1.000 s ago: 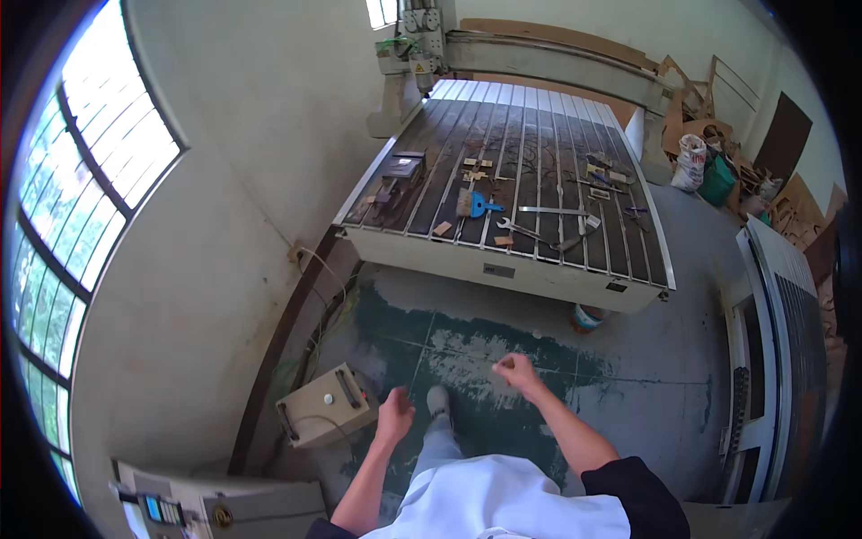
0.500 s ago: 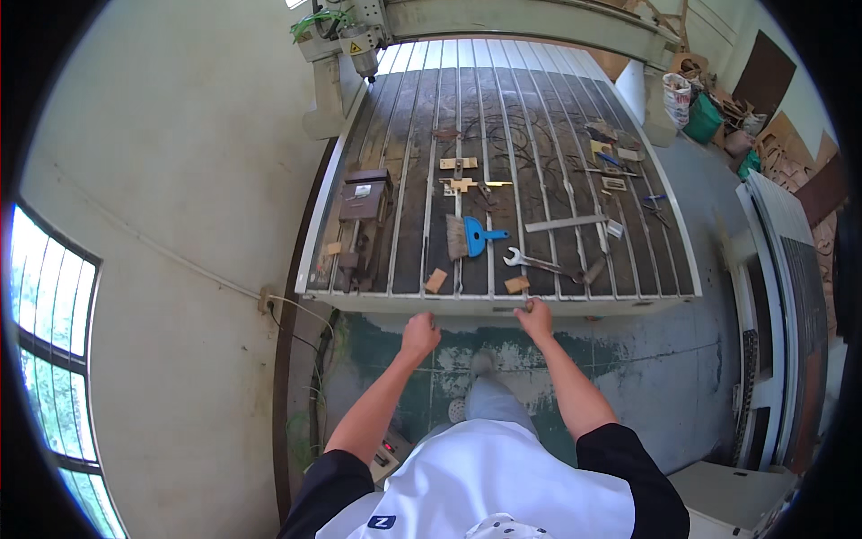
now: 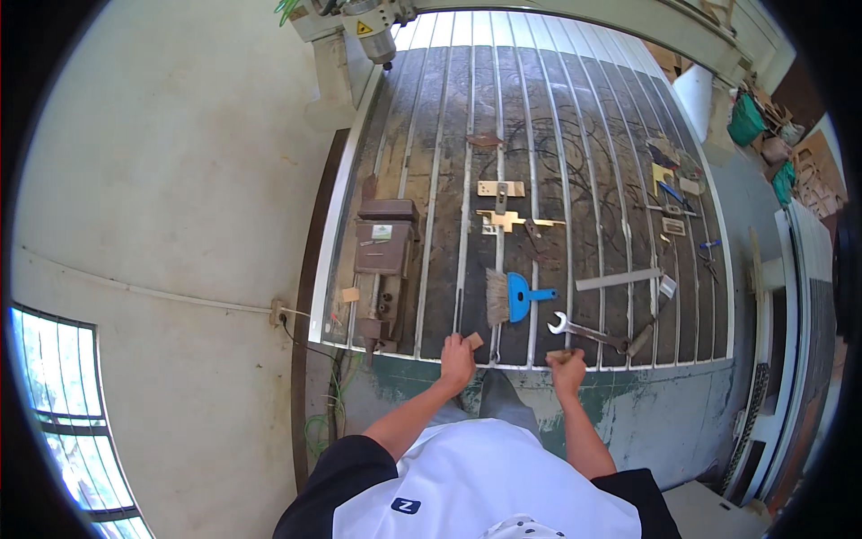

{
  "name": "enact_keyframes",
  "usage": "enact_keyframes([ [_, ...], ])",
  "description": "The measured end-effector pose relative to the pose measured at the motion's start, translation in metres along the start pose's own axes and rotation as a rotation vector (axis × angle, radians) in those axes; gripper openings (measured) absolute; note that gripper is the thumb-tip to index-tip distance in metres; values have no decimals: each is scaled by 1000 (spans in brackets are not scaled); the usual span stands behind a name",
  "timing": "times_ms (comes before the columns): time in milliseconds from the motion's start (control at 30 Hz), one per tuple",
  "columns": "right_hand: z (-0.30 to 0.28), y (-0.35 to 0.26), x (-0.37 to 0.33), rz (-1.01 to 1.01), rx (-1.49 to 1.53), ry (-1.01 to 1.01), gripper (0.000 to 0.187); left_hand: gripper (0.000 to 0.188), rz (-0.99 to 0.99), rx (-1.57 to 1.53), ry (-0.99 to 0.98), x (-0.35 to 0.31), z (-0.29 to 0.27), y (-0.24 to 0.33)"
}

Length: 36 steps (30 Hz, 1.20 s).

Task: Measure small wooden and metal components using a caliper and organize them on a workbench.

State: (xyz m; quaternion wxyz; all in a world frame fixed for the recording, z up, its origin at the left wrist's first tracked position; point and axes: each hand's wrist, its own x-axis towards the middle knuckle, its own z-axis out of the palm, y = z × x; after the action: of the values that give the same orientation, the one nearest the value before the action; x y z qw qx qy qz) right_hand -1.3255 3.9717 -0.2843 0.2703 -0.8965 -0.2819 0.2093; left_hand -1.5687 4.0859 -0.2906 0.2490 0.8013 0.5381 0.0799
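Note:
At the near edge of the slotted machine bed, my left hand has its fingers closed on a small wooden block. My right hand pinches another small wooden block at the same edge. Between and beyond the hands lies a blue-handled brush with pale bristles. An open-ended wrench rests just past my right hand. A dark bench vise sits to the left. Farther back, a brass-coloured stepped plate lies near a flat clamp piece.
A spindle head hangs from the gantry at the far left. A metal straight bar lies right of the brush. Pliers and small tools lie along the right side. A wall stands left; stacked panels stand right.
I have come closer to the bed. Both hands have moved from just in front of its near edge onto the two wooden blocks and taken hold of them.

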Motion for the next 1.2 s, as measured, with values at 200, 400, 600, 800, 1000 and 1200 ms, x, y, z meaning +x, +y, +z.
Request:
enact_keyframes([
  [200, -22, -58, 32, -135, -208, -32, 25, 36, 51, -38, -76, 28, -19, -21],
  [400, 21, -237, 42, -314, 335, -155, 15, 22, 271, -156, -252, 70, -60, -50],
  [600, 137, -367, 84, -535, 390, -321, 8, 26, 432, -366, 82, 144, -181, -109],
  [800, 209, -396, 108, -759, 340, -315, 10, 32, 388, -231, 330, 236, -251, -177],
  [1000, 221, -397, 109, -679, 250, -327, 12, 29, 530, -143, 197, 263, -230, -183],
  [1200, 231, -390, 107, -510, 244, -349, 23, 23, 448, -163, 133, 270, -217, -182],
])
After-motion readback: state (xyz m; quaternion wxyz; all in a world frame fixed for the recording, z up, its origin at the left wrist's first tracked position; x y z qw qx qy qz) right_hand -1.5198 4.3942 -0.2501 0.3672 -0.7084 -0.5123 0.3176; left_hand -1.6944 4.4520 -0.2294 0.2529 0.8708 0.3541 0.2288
